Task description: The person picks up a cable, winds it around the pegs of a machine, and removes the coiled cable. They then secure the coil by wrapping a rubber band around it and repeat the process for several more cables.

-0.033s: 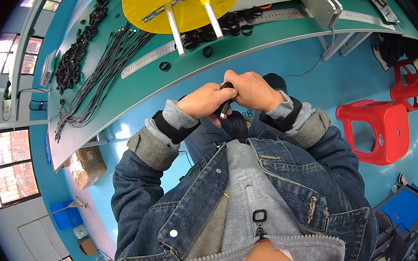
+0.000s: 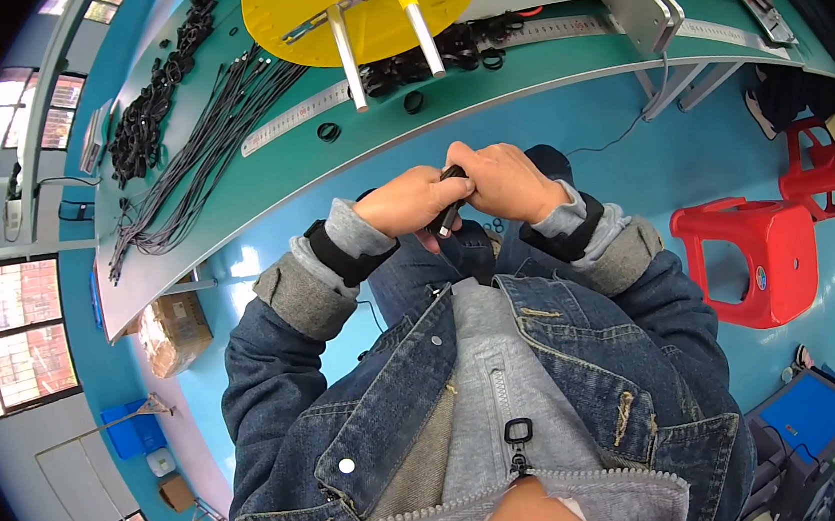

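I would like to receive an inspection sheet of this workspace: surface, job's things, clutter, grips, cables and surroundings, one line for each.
Surface: green table; a ruler lies along it, partly under a yellow disc with rods.
Job's things: black cable, pale tip showing, otherwise mostly hidden by the hands.
Clutter: black heap at the table's left; small rings near the front edge.
Grips: left grip and right grip both closed on the black cable, in front of the table.
Cables: loose cables bunched on the table's left.
Surroundings: red stools at right, carton at left, blue floor.
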Demonstrator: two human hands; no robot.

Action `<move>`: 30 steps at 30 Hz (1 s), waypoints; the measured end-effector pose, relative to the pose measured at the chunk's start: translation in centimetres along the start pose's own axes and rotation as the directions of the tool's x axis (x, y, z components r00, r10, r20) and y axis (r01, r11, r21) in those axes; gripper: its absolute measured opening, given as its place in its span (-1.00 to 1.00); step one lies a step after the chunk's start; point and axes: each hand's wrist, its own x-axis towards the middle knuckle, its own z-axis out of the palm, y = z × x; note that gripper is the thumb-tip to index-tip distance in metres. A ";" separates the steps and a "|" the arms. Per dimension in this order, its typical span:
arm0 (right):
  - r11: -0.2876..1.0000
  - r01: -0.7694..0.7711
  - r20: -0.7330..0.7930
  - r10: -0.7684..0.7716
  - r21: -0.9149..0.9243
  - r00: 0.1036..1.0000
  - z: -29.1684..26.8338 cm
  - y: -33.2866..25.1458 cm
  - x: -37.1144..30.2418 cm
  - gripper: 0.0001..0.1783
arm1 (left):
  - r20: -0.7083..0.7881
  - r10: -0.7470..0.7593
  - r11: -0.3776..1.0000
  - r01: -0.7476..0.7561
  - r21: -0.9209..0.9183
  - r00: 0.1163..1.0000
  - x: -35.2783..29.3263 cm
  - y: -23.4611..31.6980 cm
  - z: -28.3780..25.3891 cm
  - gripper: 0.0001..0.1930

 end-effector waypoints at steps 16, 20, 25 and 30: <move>0.964 0.067 -0.232 -0.006 0.258 0.973 3.9 1.1 -2.4 -0.73 | -0.187 0.342 0.851 -0.219 0.478 0.921 1.2 -3.6 2.0 -0.84; 0.981 0.155 -0.287 -0.116 0.117 0.951 3.8 1.1 -2.7 -0.74 | -0.170 0.232 0.943 -0.179 0.282 0.958 1.4 -3.8 2.4 -0.83; 0.996 0.031 -0.129 -0.042 -0.087 0.991 3.6 0.7 -2.8 -0.75 | -0.351 0.483 0.810 -0.257 0.527 0.802 2.7 -5.4 3.8 -0.80; 0.993 0.082 -0.235 -0.061 0.080 0.970 3.1 0.5 -2.7 -0.74 | -0.418 0.476 0.854 -0.294 0.429 0.774 2.5 -4.8 4.4 -0.81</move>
